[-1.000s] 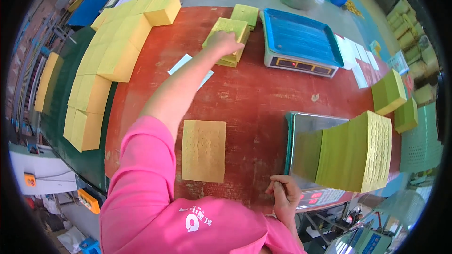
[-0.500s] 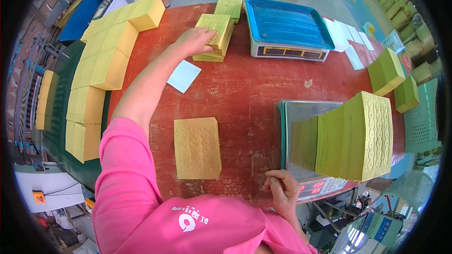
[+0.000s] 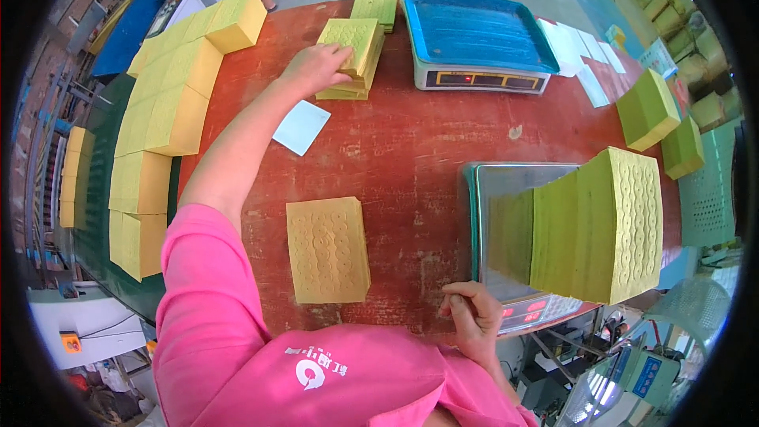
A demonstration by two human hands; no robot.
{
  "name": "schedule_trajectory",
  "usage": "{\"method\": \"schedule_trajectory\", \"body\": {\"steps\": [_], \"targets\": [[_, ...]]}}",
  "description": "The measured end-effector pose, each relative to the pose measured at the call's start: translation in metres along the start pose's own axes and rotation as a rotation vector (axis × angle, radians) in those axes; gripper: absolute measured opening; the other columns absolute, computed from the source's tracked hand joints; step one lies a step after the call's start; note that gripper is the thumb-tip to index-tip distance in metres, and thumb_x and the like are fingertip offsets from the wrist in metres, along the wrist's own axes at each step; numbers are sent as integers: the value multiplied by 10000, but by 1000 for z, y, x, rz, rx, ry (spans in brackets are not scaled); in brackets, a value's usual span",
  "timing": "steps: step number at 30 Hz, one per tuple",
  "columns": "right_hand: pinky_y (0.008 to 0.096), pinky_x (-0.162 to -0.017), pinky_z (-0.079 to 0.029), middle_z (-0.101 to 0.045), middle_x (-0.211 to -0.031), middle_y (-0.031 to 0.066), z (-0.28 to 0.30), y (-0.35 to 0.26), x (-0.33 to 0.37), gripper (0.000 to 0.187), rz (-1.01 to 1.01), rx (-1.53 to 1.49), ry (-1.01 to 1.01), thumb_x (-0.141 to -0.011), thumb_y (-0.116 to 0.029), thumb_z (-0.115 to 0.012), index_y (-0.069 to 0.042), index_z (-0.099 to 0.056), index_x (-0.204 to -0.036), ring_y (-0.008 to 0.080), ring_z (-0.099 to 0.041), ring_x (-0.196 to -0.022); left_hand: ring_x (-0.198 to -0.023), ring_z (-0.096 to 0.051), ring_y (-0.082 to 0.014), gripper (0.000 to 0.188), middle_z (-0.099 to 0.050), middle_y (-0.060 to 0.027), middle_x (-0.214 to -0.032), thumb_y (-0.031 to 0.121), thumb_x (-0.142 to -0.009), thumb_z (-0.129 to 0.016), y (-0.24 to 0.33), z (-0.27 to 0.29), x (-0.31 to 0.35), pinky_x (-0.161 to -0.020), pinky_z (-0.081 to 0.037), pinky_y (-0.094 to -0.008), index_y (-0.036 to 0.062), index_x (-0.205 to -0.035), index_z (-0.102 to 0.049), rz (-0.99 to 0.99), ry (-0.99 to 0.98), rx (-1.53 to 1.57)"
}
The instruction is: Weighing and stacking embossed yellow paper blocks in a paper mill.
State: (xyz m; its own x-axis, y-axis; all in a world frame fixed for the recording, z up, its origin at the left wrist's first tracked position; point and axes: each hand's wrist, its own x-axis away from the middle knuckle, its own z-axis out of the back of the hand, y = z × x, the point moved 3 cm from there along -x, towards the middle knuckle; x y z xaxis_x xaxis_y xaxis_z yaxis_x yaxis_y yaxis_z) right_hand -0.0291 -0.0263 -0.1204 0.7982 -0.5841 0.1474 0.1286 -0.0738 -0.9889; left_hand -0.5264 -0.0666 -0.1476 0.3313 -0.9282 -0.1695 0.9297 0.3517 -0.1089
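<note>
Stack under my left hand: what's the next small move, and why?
Perhaps close your left hand on the upper part of the stack: the fingers rest on top, and the layers look uneven, so a loose hold might let them slide.

Straight before me on the flat red tabletop lies a squarish golden-brown paper stack. Beyond it, slightly left, is a square white sheet, near my left forearm. My bare left hand is on a rectangular yellow paper pile, with a smaller yellow-green paper pile behind it. Right of these 2 piles, a blue rectangular tray tops a boxy white scale. At my right, a tall yellow-green paper block sits on a flat metal-topped scale, my bare right hand at its near left corner. Behind that block, rightward, stand 2 smaller yellow-green blocks. Rectangular yellow paper blocks line my left.
</note>
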Motion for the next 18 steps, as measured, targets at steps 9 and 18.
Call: {"method": "schedule_trajectory", "body": {"steps": [9, 18], "targets": [[259, -639, -501, -653, -793, 87, 0, -7, 9, 162, -8, 53, 3, -909, 53, -547, 37, -668, -1014, 119, -628, -706, -919, -662, -377, 250, -657, -200, -1068, 227, -920, -607, -12, 8, 4, -751, -546, -473, 24, -1064, -599, 210, 178, 105], [288, -800, -505, -673, -981, 71, 6, 0, 21, 274, -175, -174, -430, -1002, -174, -561, 2, -605, -1207, 132, -627, -896, -843, -587, -156, 336, -641, -84, -874, 269, -1024, -543, 91, 166, 133, -755, -481, -327, -48, -959, -633, 463, 653, 789]]}}
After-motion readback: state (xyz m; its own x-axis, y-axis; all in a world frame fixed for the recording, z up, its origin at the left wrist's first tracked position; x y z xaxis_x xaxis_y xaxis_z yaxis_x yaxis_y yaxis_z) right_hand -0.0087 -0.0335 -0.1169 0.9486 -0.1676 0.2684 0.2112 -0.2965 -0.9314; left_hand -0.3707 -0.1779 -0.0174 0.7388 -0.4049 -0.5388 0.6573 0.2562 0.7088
